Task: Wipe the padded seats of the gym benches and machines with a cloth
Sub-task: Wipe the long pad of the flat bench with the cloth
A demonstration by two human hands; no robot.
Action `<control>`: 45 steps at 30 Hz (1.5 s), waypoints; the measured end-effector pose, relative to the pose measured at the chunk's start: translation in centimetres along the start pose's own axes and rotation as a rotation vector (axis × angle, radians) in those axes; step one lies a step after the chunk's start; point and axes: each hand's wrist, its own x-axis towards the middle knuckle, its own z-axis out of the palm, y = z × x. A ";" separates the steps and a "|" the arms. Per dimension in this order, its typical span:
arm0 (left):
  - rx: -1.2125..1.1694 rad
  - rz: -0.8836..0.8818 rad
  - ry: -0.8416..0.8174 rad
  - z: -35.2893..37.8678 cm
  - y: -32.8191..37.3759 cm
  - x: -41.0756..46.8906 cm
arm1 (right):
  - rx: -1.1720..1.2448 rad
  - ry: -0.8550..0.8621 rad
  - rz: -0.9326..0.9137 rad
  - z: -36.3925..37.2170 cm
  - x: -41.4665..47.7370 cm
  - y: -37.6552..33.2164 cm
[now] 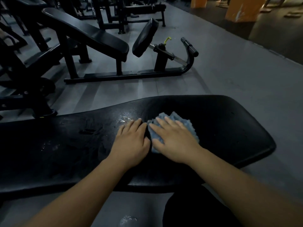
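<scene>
A long black padded bench (221, 128) runs across the foreground, its surface scuffed, with a wet shine near its middle. On it lies a fluffy blue cloth (183, 123). My right hand (173, 140) lies flat on the cloth with straight fingers, pressing it onto the pad. Right beside it, my left hand (131, 143) rests flat on the bare pad, fingers straight, its edge touching the cloth's left side.
Beyond the bench stands an inclined black bench (91, 33) with a separate tilted seat pad (145, 37) on a low steel frame (124, 75). More dark machines (21, 66) crowd the left. Grey floor (237, 76) stretches right; orange pillars (241, 10) stand far back.
</scene>
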 end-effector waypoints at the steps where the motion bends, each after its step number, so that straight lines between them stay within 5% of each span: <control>1: -0.009 -0.001 0.006 0.2 0.4 -0.1 | -0.017 0.028 0.047 0.0 0.5 -0.8; 8: 0.002 -0.022 0.050 0.6 0.5 -0.3 | 0.030 0.029 -0.088 0.0 -9.5 0.7; 13: 0.033 -0.035 0.028 0.4 1.4 -0.4 | -0.019 0.045 0.203 -0.6 -4.8 1.9; 18: 0.040 -0.027 -0.017 0.3 2.0 0.1 | 0.047 -0.015 -0.118 0.1 -9.4 -0.9; 25: 0.011 0.059 -0.047 1.1 5.5 -0.2 | -0.044 0.041 0.163 -1.0 -3.6 3.8; 30: 0.032 0.076 -0.038 1.3 5.9 -1.2 | 0.056 -0.014 -0.067 -1.9 -9.6 3.8; 36: 0.047 0.066 -0.034 1.5 6.3 -0.9 | -0.056 0.040 0.186 -1.9 -2.4 7.3; 41: -0.024 0.074 -0.049 1.2 6.3 1.4 | 0.023 0.016 -0.093 -1.6 -7.8 5.5; 45: -0.015 0.082 -0.031 1.6 7.1 3.0 | -0.021 0.009 0.079 -3.2 -5.0 11.8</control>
